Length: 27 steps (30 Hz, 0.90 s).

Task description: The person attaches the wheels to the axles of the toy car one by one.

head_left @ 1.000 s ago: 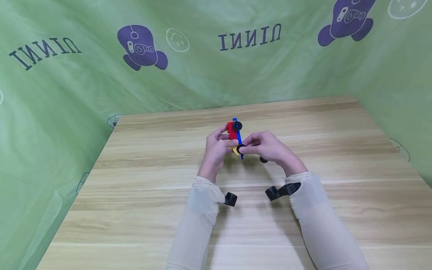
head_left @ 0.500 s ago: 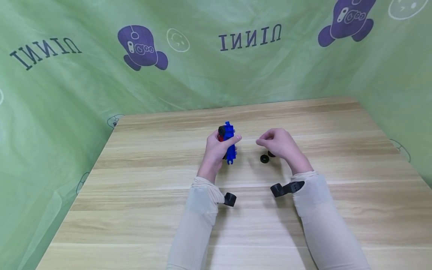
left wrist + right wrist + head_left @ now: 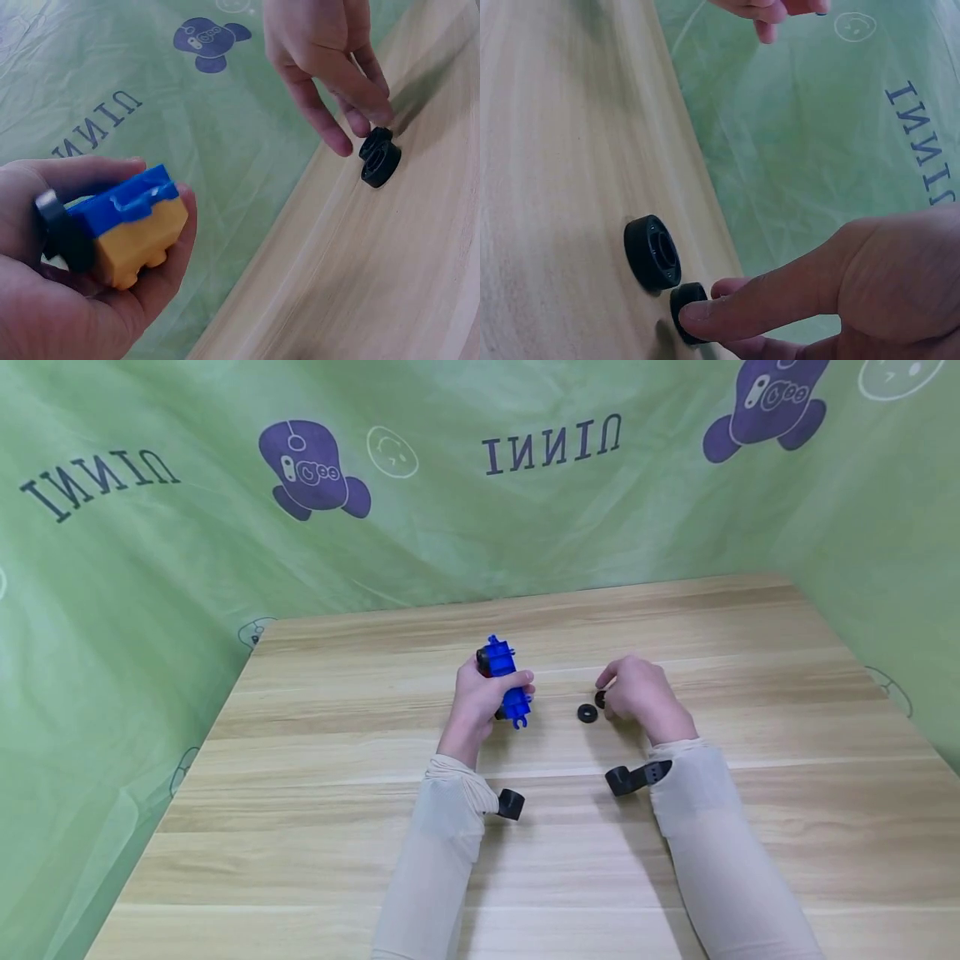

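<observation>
My left hand point(image 3: 487, 689) grips a small toy car point(image 3: 504, 681) just above the wooden table point(image 3: 315, 760), its blue underside turned up. In the left wrist view the toy car point(image 3: 127, 225) shows a blue base, a yellow block and one black wheel, wrapped in my left hand point(image 3: 150, 292). My right hand point(image 3: 637, 689) is down on the table to the right, its fingertips pinching a loose black wheel point(image 3: 600, 698). A second loose wheel point(image 3: 587, 712) lies just left of it. Up close, my right hand point(image 3: 817, 292) pinches the near wheel point(image 3: 686, 311), and the other wheel point(image 3: 652, 253) lies free beside it.
Green printed cloth point(image 3: 150, 568) walls the table at the back and on both sides. Black wrist mounts point(image 3: 512, 803) stick out from both sleeves. Bare wood lies around the two hands and toward the near edge.
A second ago both hands were together on the toy. My right hand has since moved right and down to the loose wheels. My left hand has turned the toy blue side up.
</observation>
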{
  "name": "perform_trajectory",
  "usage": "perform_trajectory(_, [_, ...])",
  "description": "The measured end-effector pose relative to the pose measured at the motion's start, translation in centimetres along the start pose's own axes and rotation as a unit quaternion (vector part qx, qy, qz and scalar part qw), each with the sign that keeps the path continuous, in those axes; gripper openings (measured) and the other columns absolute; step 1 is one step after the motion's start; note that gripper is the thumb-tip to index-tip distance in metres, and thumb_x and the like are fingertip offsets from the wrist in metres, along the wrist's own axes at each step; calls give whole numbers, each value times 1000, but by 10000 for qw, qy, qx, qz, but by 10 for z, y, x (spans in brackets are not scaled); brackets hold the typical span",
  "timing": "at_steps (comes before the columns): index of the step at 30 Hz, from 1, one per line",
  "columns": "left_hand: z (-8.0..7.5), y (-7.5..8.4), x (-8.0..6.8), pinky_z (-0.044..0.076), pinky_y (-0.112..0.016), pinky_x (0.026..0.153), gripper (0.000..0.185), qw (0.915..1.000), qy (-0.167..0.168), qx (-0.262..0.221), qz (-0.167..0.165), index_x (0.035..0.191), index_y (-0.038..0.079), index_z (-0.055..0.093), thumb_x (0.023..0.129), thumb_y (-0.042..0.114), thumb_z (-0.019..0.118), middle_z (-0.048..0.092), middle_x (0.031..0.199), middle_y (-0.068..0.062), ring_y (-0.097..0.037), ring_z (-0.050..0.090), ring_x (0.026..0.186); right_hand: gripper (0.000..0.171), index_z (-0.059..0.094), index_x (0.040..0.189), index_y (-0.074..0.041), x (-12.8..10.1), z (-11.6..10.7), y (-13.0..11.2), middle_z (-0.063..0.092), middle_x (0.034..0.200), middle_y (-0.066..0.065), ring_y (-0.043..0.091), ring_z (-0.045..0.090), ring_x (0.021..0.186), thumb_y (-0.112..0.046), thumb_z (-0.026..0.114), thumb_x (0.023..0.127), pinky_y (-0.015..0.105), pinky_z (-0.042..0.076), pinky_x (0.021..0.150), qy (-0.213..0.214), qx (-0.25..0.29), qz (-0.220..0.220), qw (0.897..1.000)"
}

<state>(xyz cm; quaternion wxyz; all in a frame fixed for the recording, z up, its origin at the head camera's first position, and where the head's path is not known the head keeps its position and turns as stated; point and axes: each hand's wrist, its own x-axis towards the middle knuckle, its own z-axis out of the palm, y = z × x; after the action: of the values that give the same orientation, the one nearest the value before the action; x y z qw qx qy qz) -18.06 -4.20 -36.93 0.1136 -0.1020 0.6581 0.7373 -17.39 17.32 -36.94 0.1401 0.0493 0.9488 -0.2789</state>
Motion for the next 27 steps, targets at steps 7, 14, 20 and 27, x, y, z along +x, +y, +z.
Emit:
perform_trajectory(7, [0, 1, 0, 55, -36, 82, 67, 9997, 79, 249, -3, 126, 10, 47, 70, 9, 83, 64, 111, -14, -25, 70, 87, 36, 68, 104, -7, 2, 5, 2, 62, 112, 20, 45, 42, 112, -8, 76, 69, 54, 34, 99, 154, -157, 33, 9998])
perform_trajectory(14, [-1, 3, 0, 48, -39, 97, 82, 9975, 256, 599, 271, 135, 13, 45, 65, 10, 86, 58, 122, -9, -25, 58, 112, 29, 68, 105, -5, 4, 6, 2, 63, 112, 19, 42, 48, 106, -23, 67, 82, 50, 39, 91, 297, -254, -49, 9992])
perform_trajectory(20, [-1, 2, 1, 51, -41, 92, 76, 9982, 278, 432, 322, 130, 11, 46, 66, 8, 85, 63, 117, -10, -27, 63, 105, 34, 64, 111, 0, 6, 5, 0, 63, 108, 19, 30, 55, 91, -26, 52, 93, 37, 45, 74, 11, -19, -99, 9999])
perform_trajectory(27, [4, 0, -1, 49, -38, 95, 55, 9973, 164, 684, 187, 118, 9, 57, 71, 18, 84, 63, 110, -9, -24, 62, 103, 31, 61, 106, 5, 5, 5, -16, 65, 96, 15, 18, 59, 82, -20, 47, 95, 30, 51, 73, 176, 2187, -1026, 9702])
